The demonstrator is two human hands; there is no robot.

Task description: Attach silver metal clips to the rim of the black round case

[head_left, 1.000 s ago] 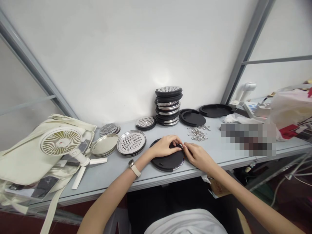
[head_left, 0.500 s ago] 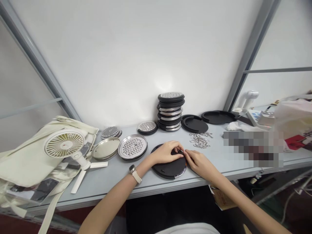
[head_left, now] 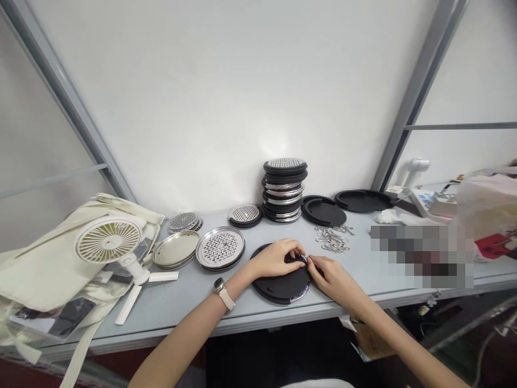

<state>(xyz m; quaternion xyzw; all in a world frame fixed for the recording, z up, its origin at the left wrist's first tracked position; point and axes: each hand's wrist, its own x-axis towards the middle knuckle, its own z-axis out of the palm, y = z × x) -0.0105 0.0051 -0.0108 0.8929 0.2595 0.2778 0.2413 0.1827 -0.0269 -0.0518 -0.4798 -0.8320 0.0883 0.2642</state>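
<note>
A round black disc (head_left: 278, 288) lies flat on the table near its front edge. A shiny, patterned rim shows along its lower right side. My left hand (head_left: 277, 261) rests over the disc's upper part, thumb and fingers closed together at the right edge. There my right hand (head_left: 329, 276) meets it from the right with pinched fingertips. Between the two sets of fingertips glints a small metal piece (head_left: 304, 259), too covered to name. Just beyond my right hand sits a pile of metal wire clips (head_left: 333, 240).
Behind the disc stands a tall stack of black and silver discs (head_left: 284, 191). Perforated metal plates (head_left: 220, 247) and plain metal lids (head_left: 176, 249) lie to the left. A white fan (head_left: 109, 242) rests by a cream bag (head_left: 52, 275). Black trays (head_left: 363, 201) are at back right.
The whole view has shifted slightly, with the table a little lower in the picture. Both hands stay at the disc's right edge; their fingers have moved only a little.
</note>
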